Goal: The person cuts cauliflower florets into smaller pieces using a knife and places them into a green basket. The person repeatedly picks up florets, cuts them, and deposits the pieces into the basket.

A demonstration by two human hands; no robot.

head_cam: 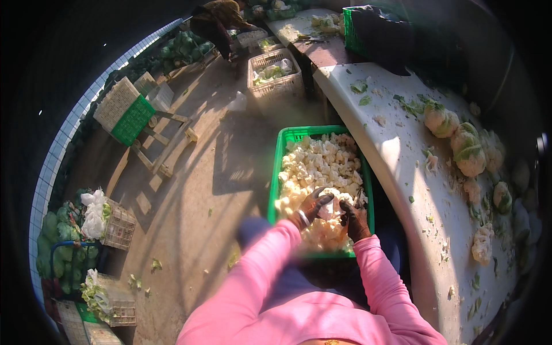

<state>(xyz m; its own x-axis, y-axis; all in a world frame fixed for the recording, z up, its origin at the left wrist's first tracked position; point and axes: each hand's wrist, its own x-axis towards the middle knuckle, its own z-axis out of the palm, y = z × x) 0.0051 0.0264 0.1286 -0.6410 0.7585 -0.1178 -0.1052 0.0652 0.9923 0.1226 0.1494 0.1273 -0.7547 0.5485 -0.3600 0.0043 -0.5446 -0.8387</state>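
Note:
Both my hands wear dark, stained gloves and are over a green plastic crate (282, 172) heaped with cut cauliflower florets (321, 161). My left hand (311, 208) grips a pale cauliflower piece (327, 209), with its thumb along the top. Close beside it on the right, my right hand (357, 221) has bent fingers near the same piece. A thin dark shape stands by the right fingers; whether that hand holds a tool is too small to tell.
Along my right runs a white table (388, 172) bearing whole cauliflowers (468, 151) and leaf scraps. Ahead stands a pale crate (276, 86) of leaves; beyond it a person (220, 26) bends over. To the left are a wooden frame (161, 142), stacked crates (125, 112) and a loaded basket (118, 224).

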